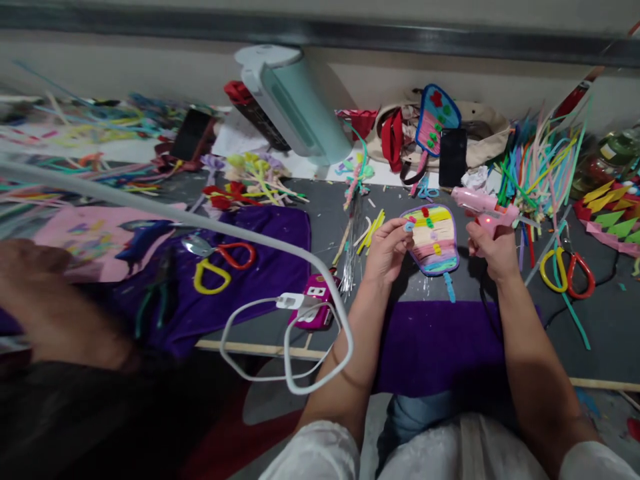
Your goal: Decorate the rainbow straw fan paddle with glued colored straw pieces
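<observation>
My right hand [493,250] is wrapped round a pink glue gun [483,203], its nozzle pointing left above the striped craft piece. In my left hand [387,243], a small blue flower-like piece [409,227] is pinched between thumb and finger. The striped pipe-cleaner craft piece [433,243], shaped like a popsicle with a purple edge and a blue stick, lies flat on the dark table between my hands. Small red, green and yellow bits sit on its face. My left fingers are at its left edge; whether they touch it I cannot tell.
A purple cloth [435,347] hangs near my lap. Scissors [567,270] lie right. A magenta power strip [317,300] with a white cable [345,333] sits left. Behind stand a teal jug [310,107], a phone [453,158] and pipe cleaners [545,160]. Another person's blurred arm [65,307] reaches in left.
</observation>
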The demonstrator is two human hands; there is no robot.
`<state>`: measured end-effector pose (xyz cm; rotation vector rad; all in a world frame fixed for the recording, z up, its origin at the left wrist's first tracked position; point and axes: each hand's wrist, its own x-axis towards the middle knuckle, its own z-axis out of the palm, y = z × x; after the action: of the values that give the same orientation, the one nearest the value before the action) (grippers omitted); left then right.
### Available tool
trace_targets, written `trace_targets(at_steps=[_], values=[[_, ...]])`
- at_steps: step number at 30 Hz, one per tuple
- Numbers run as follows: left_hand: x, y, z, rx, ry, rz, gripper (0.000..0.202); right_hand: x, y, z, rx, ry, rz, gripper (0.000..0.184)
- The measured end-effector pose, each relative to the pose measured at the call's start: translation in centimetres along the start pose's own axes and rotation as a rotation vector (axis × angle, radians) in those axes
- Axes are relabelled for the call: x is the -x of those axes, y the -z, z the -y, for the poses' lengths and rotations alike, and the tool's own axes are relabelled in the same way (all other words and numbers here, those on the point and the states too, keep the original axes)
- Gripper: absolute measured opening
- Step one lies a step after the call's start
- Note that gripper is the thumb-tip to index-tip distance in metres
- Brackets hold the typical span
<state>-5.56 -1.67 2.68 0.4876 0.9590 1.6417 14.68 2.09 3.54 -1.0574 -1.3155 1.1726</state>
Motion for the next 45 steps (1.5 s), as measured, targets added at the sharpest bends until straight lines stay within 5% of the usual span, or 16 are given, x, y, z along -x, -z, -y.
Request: trace_targets(at_steps=[6, 12, 45], values=[[0.0, 0.3, -0.1, 0.031, 0.01, 0.06, 0.032, 1.7, -0.5, 2.3, -0.051, -0.108, 0.21, 0.049], [0.2, 0.4, -0.2, 0.052, 0.007, 0.078, 0.033, 1.9, -0.3, 1.8, 0.003, -0.122, 0.314, 0.047], [0.3, 0.6, -0.4, 0.06, 0.01, 0.05, 0.031, 1.9, -0.4, 1.3, 0.087, -0.097, 0.411, 0.041]])
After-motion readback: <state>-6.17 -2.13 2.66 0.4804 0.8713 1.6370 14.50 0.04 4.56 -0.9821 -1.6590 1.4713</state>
